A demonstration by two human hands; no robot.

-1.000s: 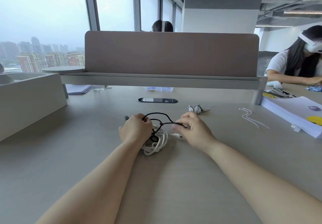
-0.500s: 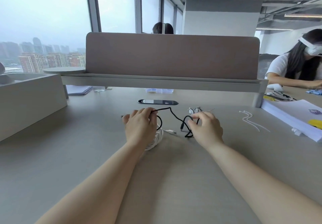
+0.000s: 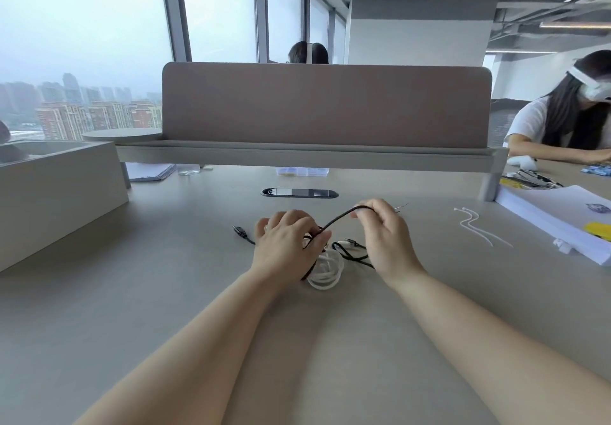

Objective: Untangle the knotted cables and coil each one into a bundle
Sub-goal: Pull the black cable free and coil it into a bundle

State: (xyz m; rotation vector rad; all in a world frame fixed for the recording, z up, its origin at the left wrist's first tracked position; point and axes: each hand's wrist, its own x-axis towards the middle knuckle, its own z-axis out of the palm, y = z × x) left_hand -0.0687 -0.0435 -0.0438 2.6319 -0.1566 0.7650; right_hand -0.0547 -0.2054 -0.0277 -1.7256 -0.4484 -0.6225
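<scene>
A black cable and a white cable lie tangled on the grey desk in front of me. My left hand grips the black cable over the tangle, thumb and fingers closed round it. My right hand is raised a little and pinches the same black cable, which arcs taut between both hands. One black plug lies on the desk left of my left hand. More black loops rest under my right hand. The white coil shows partly below my left hand.
White cable ties lie to the right, and a stack of white paper sits at the far right edge. A desk grommet and a brown divider panel stand ahead. A grey box occupies the left. A person sits at the right.
My right hand has lifted and pulled a length of black cable up and to the right. My left hand has closed down on the tangle, and the black plug now lies exposed to its left.
</scene>
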